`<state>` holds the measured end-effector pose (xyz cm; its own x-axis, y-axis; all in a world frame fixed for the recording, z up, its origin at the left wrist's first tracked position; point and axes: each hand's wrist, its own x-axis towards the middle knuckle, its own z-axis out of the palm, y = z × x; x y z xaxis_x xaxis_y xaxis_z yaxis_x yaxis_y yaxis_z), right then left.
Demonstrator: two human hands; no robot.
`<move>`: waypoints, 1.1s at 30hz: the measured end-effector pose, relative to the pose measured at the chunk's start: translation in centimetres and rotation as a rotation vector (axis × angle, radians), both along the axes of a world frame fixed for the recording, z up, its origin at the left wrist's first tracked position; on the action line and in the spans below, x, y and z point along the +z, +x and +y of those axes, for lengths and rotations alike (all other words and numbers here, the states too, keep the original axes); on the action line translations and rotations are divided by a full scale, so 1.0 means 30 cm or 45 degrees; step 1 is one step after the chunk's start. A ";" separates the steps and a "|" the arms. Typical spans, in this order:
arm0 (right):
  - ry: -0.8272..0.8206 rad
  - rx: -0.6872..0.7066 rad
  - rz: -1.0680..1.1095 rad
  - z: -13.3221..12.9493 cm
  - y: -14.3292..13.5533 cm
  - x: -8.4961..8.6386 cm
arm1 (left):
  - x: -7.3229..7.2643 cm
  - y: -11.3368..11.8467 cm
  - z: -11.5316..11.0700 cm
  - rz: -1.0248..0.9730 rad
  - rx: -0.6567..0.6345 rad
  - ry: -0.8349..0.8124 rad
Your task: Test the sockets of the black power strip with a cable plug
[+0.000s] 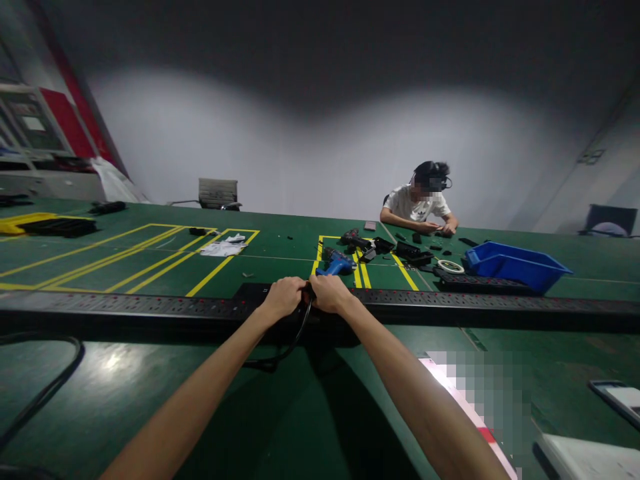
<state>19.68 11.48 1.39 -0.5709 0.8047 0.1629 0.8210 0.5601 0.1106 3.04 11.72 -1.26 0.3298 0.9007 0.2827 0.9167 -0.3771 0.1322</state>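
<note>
A long black power strip (475, 308) with rows of sockets and red marks runs across the whole table in front of me. At its middle, my left hand (286, 297) and my right hand (327, 293) meet with fingers closed around the end of a black cable (303, 323). The cable hangs down from between them and curves left over the strip's near side. My fingers hide the cable's very end and whatever it touches. Just beyond my right hand lies a blue power drill (336, 263).
Across the table a person (417, 207) in a white shirt bends over small parts. A blue bin (517, 263) and a tape roll (450, 267) stand right. White gloves or cloths (223, 247) lie left of centre. A thick black cable (75, 353) loops at near left.
</note>
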 end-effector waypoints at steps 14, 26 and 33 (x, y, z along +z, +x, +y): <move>-0.076 -0.032 0.091 0.016 0.013 -0.013 | -0.006 -0.001 0.007 -0.011 -0.023 0.003; -0.137 0.086 0.415 -0.023 0.069 -0.054 | 0.004 0.001 -0.005 -0.088 -0.003 -0.025; -0.107 -0.271 0.448 0.018 0.005 -0.076 | 0.001 0.001 -0.003 -0.020 0.005 -0.006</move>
